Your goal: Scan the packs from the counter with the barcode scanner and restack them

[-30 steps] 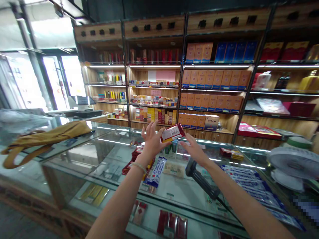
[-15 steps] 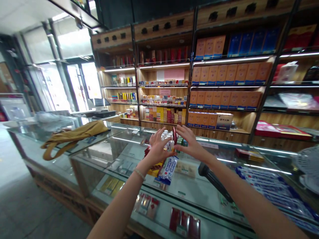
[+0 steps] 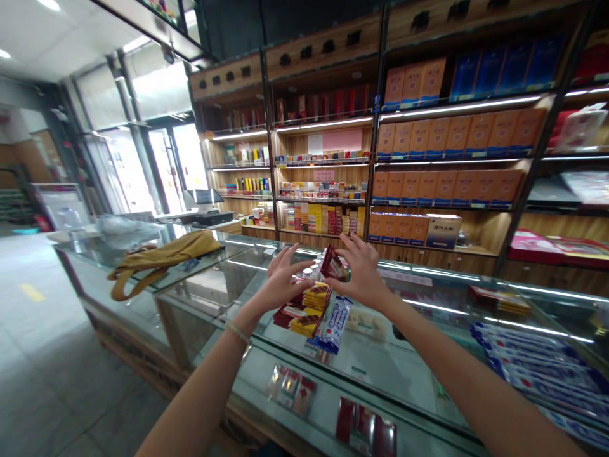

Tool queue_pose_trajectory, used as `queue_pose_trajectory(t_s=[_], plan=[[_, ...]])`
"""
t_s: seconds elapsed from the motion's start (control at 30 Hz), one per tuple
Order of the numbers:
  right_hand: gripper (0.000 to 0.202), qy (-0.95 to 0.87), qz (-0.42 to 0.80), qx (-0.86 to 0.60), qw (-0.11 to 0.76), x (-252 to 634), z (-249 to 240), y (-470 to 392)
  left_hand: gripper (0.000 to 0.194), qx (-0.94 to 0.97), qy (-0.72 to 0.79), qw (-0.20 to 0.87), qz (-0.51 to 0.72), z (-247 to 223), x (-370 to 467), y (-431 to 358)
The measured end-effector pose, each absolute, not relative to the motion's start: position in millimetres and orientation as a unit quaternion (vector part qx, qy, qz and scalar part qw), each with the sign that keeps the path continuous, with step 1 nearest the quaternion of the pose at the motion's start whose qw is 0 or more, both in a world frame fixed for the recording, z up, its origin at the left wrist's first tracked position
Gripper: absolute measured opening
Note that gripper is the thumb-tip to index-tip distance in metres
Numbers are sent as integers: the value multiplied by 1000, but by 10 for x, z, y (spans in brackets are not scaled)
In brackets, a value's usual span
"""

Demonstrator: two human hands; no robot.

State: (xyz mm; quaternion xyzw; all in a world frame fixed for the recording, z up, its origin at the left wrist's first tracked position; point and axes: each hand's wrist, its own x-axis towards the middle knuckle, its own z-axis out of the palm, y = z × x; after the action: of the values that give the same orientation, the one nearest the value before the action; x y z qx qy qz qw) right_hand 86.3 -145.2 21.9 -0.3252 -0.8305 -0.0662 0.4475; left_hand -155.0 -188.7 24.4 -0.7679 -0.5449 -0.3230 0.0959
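My right hand (image 3: 365,274) grips a small dark red snack packet (image 3: 330,261) between thumb and fingers, tilted above the glass counter. My left hand (image 3: 284,279) is open beside it, fingers spread and apart from the packet. Below the hands lies a pile of yellow and dark red packets (image 3: 304,316) with brown bars pictured on them. Against its right side rest blue-and-white wrapped bars (image 3: 337,325). White-capped bottles (image 3: 308,273) stand behind the pile, partly hidden by my hands.
A mustard-yellow bag (image 3: 174,254) lies on the counter's left section. Many blue-and-white bars (image 3: 537,362) are spread at the right, near red and yellow packs (image 3: 499,299). A dark object is mostly hidden under my right forearm. Stocked shelves (image 3: 323,228) line the back.
My hands have moved apart; the left has let go of the dark red packet. The packet, earlier edge-on, now shows its face in my right hand. The view has turned slightly left.
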Motion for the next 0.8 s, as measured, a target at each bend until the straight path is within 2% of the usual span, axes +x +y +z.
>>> queue_pose_trajectory(t_s=[0.03,0.13,0.33,0.6,0.8], plan=[[62,-831,-84,-330,441,820,214,-1473,35,-757,-554,96,-335,292,-1608,-1922],[60,-834,-121,-336,420,660,197,-1545,41,-725,-578,116,-357,392,-1661,-2018],[58,-844,-146,-324,401,334,140,-1651,37,-687,-613,202,-335,371,-1529,-2133],[61,-839,-129,-326,415,183,-17,-1641,37,-658,-617,214,-375,204,-1649,-2103],[62,-847,-125,-331,396,301,-172,-1605,41,-637,-631,174,-407,66,-1986,-2014]])
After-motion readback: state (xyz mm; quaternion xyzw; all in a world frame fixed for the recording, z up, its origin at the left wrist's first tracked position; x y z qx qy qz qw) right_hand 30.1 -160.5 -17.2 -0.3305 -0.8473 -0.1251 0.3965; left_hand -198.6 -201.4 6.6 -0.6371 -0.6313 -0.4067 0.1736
